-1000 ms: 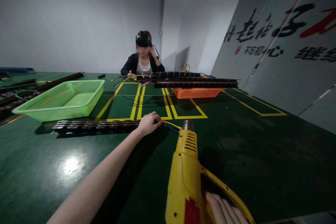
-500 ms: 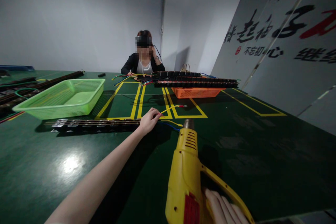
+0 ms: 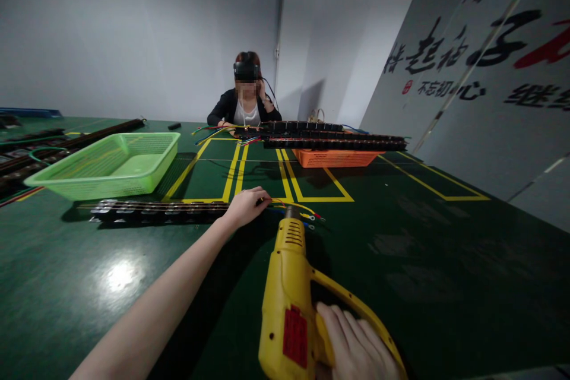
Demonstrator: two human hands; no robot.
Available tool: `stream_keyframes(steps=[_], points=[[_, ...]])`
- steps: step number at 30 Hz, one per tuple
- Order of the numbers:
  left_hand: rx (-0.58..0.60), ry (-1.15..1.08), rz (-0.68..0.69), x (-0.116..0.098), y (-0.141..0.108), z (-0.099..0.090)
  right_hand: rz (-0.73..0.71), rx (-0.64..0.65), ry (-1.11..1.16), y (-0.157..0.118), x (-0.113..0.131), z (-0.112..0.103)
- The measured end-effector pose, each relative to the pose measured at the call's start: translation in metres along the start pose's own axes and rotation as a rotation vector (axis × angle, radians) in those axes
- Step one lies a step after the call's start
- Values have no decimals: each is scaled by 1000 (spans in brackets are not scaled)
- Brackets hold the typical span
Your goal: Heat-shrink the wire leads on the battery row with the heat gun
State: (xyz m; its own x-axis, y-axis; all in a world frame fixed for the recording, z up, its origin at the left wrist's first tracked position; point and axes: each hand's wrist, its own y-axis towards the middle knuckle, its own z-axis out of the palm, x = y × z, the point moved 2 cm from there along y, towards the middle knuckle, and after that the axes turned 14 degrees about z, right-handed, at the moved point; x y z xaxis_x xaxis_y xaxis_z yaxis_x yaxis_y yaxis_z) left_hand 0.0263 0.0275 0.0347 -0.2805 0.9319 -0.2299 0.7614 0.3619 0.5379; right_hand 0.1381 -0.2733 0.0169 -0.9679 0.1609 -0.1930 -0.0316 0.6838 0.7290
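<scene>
My right hand (image 3: 356,338) is wrapped around the handle of a yellow heat gun (image 3: 285,285). Its metal nozzle points away from me, close to several thin wires. My left hand (image 3: 246,206) is closed, its fingertips pinching a wire at the right end of a long black strip (image 3: 160,212) on the table. Past those fingers, a yellow wire (image 3: 296,205) with a red sleeve near its tip reaches to the right. Ring terminals (image 3: 312,227) show beside the nozzle, one on a blue wire. The nozzle partly covers the wires.
A green basket (image 3: 107,181) stands left on the green table (image 3: 427,237). Farther back, several black strips (image 3: 333,141) lie over an orange basket (image 3: 338,158). A person (image 3: 244,101) wearing a headset sits across. More strips (image 3: 89,141) lie at the left.
The heat gun has moved left, its nozzle now beside the wires. My left hand has shifted slightly left, and the yellow wire with the red sleeve has dropped lower.
</scene>
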Motion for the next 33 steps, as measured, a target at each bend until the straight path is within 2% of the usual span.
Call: stream_keyframes(steps=[3,6,11,14,20,23,26,29,31,33], points=[[-21,-56,0,2,0,1,36,63,84,18,6,0],[-73,-95,-37,4,1,5,71,113,101,23,12,4],[-188,-141,-279,9,4,7,118,217,121,26,22,17],[-202,-150,-325,12,4,9,153,256,141,31,29,22],[-302,-154,-222,13,0,9,210,329,193,34,32,25],[-185,-79,-130,10,-2,10,225,367,232,33,31,26],[-54,-6,-107,6,-5,10,248,412,284,32,27,26],[-119,-4,-84,0,-8,7,275,463,324,30,18,26],[-193,-10,14,-4,-10,4,301,487,327,28,11,26],[-208,-8,155,-8,-12,1,324,502,323,26,5,27]])
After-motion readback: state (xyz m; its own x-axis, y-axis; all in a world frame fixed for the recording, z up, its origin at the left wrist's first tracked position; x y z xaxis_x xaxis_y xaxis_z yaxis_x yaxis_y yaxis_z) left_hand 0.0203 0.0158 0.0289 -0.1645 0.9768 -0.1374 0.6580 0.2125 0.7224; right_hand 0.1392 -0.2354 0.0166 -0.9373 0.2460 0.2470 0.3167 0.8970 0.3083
